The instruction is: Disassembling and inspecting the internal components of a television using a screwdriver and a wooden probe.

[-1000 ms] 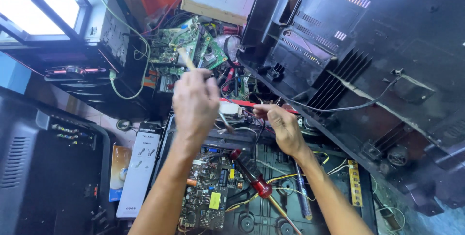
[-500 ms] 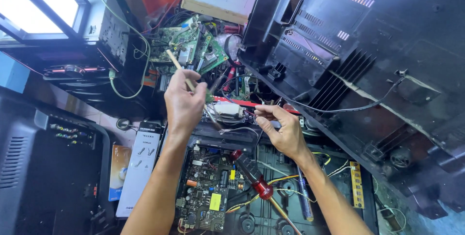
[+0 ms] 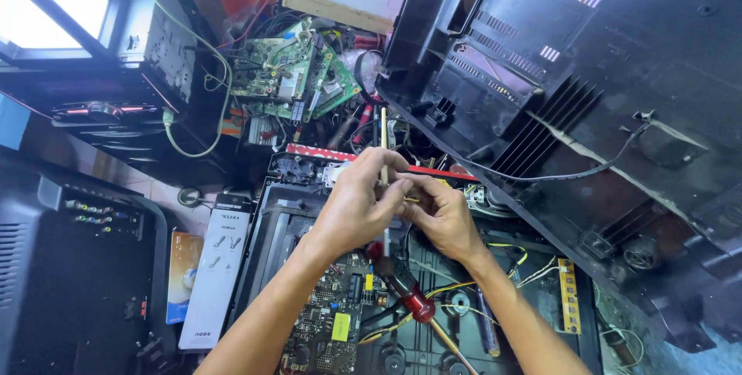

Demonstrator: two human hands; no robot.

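Note:
My left hand (image 3: 352, 209) grips a thin pale stick-like tool (image 3: 383, 132) that stands upright, its top pointing away from me. My right hand (image 3: 444, 217) is pressed against the left, fingertips pinched on a small yellowish piece right beside the tool's shaft; what the piece is stays hidden. Both hands hover over an opened black chassis (image 3: 270, 220) with a dark circuit board (image 3: 328, 325) in it. A red-handled screwdriver (image 3: 413, 302) lies just below my hands among yellow and black wires.
A big black plastic back cover (image 3: 587, 105) leans at the right. Green circuit boards (image 3: 290, 70) and tangled cables pile up at the back. A white flat box (image 3: 216, 267) lies left of the chassis, next to a black cabinet (image 3: 69, 267).
My left hand drew back from the far boards toward me and met the right hand. The pale tool, tilted left before, now stands upright.

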